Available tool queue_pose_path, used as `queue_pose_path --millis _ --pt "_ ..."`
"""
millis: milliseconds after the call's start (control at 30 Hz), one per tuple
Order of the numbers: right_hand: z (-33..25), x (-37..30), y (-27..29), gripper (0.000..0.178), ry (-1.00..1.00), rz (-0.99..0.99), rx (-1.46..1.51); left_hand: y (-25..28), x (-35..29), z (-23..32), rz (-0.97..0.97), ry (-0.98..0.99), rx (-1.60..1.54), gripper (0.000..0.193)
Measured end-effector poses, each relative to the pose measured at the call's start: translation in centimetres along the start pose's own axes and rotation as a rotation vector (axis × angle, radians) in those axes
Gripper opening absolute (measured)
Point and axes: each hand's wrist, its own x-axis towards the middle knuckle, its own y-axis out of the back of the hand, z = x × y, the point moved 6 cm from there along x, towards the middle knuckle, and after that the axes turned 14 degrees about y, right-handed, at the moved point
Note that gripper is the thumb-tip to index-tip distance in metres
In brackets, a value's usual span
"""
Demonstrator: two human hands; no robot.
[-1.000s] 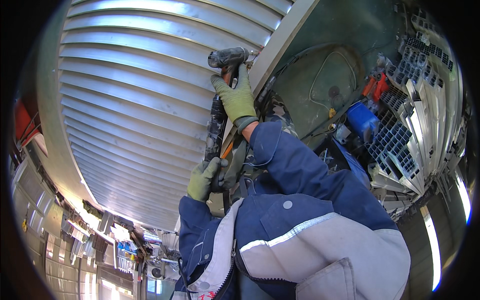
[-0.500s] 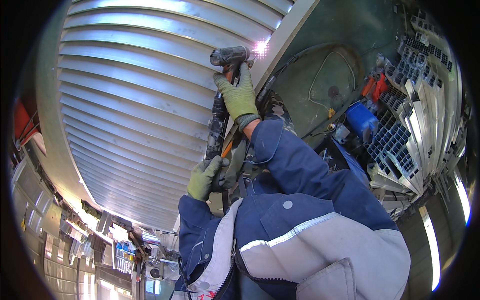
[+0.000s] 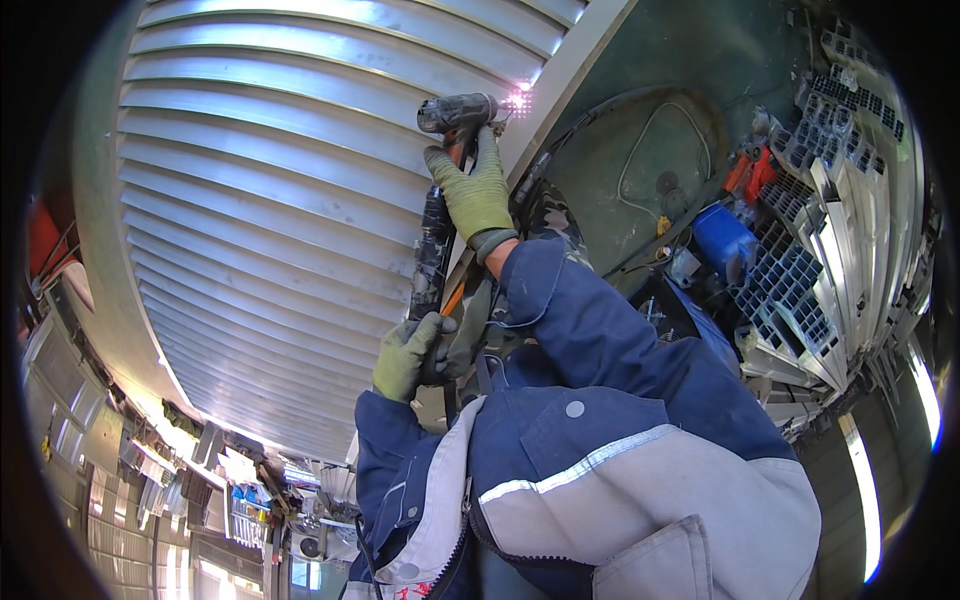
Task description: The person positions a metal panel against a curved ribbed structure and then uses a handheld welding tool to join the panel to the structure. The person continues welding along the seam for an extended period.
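In my gloved right hand (image 3: 475,190) is a welding torch (image 3: 455,115) with a black, tape-wrapped head. The hand is closed around its grip. A bright pinkish glow shows at its tip, where the slats of a silver louvred metal panel (image 3: 270,180) meet its flat side frame (image 3: 550,100). Down from the grip runs a thick dark cable (image 3: 430,250), also wrapped in tape. Lower down, my gloved left hand (image 3: 402,360) is closed on this cable, its fingers partly hidden. Beside it shows a thin orange strip (image 3: 453,298).
To the right, a blue plastic container (image 3: 722,238) and an orange-red tool (image 3: 750,175) lie by stacked metal profiles (image 3: 790,290). A pale cord (image 3: 625,170) loops over the green floor. Cluttered shelving (image 3: 250,500) stands at lower left.
My right hand and the torch have shifted very slightly left. The glow at the tip has changed shape and looks a little less intense. My left hand stays nearly still.
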Motion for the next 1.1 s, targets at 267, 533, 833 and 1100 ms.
queue_pose_path --millis 267,533,833,1100 --pt "0.4 -0.7 -0.4 0.107 0.012 0.005 -0.013 0.6 0.0 -0.9 -0.001 0.013 0.019 0.050" --pt "-0.4 -1.6 -0.6 0.104 0.010 0.018 -0.024 1.1 -0.5 -1.1 -0.018 0.012 0.019 0.051" --pt "-0.7 -2.6 -0.9 0.099 0.010 0.023 -0.049 1.6 -1.0 -1.9 -0.034 0.019 -0.017 0.049" --pt "-0.5 -3.2 -1.3 0.101 -0.015 -0.013 0.021 2.0 -1.2 -2.4 -0.020 -0.010 0.013 0.052"
